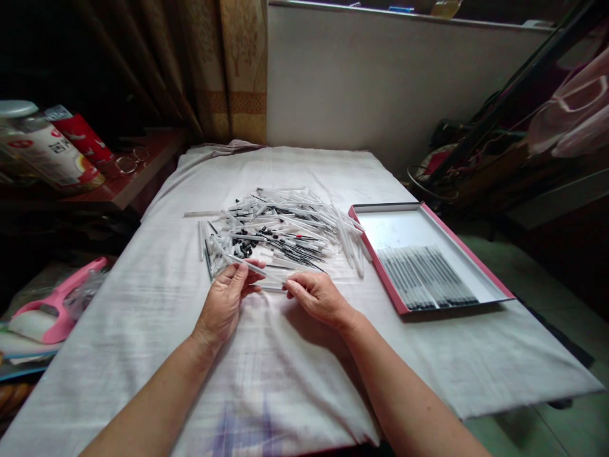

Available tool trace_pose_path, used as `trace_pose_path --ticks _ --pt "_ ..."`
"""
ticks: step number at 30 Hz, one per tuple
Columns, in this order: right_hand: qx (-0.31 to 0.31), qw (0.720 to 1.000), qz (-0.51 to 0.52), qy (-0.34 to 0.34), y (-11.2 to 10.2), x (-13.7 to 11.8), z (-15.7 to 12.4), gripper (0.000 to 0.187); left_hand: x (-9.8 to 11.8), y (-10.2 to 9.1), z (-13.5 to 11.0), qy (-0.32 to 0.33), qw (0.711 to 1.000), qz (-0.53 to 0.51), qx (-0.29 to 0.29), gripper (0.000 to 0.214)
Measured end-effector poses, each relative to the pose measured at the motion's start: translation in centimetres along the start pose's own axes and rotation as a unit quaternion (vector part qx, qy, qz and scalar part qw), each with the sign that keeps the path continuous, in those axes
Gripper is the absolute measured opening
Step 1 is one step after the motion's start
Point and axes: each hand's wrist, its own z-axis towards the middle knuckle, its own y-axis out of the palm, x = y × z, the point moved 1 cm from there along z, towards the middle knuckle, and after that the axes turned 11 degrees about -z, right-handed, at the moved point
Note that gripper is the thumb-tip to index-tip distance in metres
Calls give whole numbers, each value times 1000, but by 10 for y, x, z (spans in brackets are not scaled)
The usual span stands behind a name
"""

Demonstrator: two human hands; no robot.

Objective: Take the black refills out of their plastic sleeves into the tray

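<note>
A clear plastic pen barrel (257, 270) slants between my two hands in front of the pile. My left hand (225, 298) grips it between thumb and fingers. With thumb and forefinger pinched together, my right hand (316, 295) is at the barrel's lower right end; whether it holds the barrel or a thin part in it is too small to tell. Just beyond lies a heap of loose pen parts (285, 222): clear barrels, thin dark refills and small black caps. Off to the right, a row of pens (423, 276) lies side by side in a shallow pink-edged box (394, 222).
A white cloth (266, 393) covers the work surface. At the left, a side table (137, 184) bears a labelled jar (47, 149), a red container (85, 136) and glasses (128, 162). A pink-handled lint roller (57, 304) lies lower left. A pale wall panel (361, 82) stands behind.
</note>
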Motion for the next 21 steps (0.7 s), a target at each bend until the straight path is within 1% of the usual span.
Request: trace_pose_path --ticks 1,2,3,4,6,7,8,10,13,18,21 --pt "0 1000 -8 3 -2 2 0 33 1 1 0 -9 1000 -29 2 47" --pt "14 1000 -15 15 -5 5 1 33 1 1 0 -14 999 -47 2 46" --pt "43 998 -27 34 -9 10 2 32 1 1 0 -17 998 -54 1 45" --pt "86 993 -48 57 -13 16 2 32 1 0 -1 -21 999 -50 -5 45" --pt "175 972 -116 106 -24 30 2 27 0 0 -1 -32 999 -13 -26 43" --pt "204 959 -155 125 -29 37 2 23 -1 0 -1 -40 998 12 -39 43" --pt "216 947 -191 142 -33 43 2 21 -2 -1 -1 -47 997 39 -51 44" --pt "204 933 -246 167 -38 52 2 23 -4 -1 -2 -60 992 88 -73 48" --pt "154 919 -306 195 -39 57 3 25 -6 -1 -2 -75 983 142 -93 54" --pt "87 888 -384 238 -39 50 7 26 -10 -2 -2 -87 974 181 -109 55" --pt "63 880 -402 246 -40 46 7 32 -13 -4 -1 -87 971 190 -117 54"
